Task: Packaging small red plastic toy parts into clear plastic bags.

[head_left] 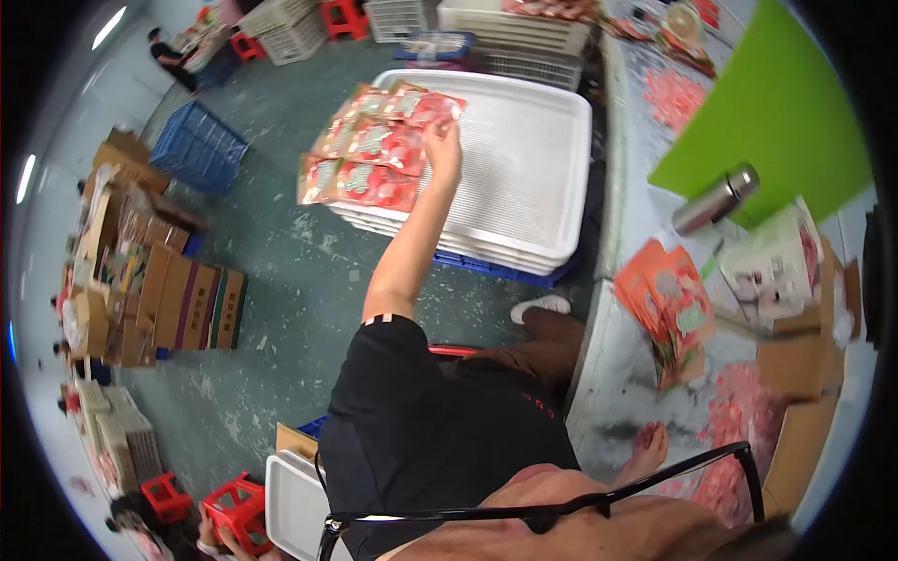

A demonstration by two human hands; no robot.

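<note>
My left hand (pixel 443 154) reaches over the stack of white trays (pixel 524 168), fingers closed on the edge of a red-and-clear candy packet (pixel 436 107). Several like packets (pixel 382 142) lie overlapping in rows along the tray's left side, some jutting past its rim. On the worktop to my right rests my right hand (pixel 649 449), loosely curled with its fingers a little apart and nothing visible in it. Beside it are loose pink wrapped pieces (pixel 734 411). A fan of flat orange-red pouches (pixel 662 299) lies farther up the worktop.
A steel flask (pixel 716 199) lies by a green panel (pixel 772 122), near a white bag (pixel 776 262) and cardboard boxes (pixel 800 365). A blue crate (pixel 198 147) and stacked cartons (pixel 192 299) stand on the floor at left. Red stools (pixel 238 512) and other people are farther off.
</note>
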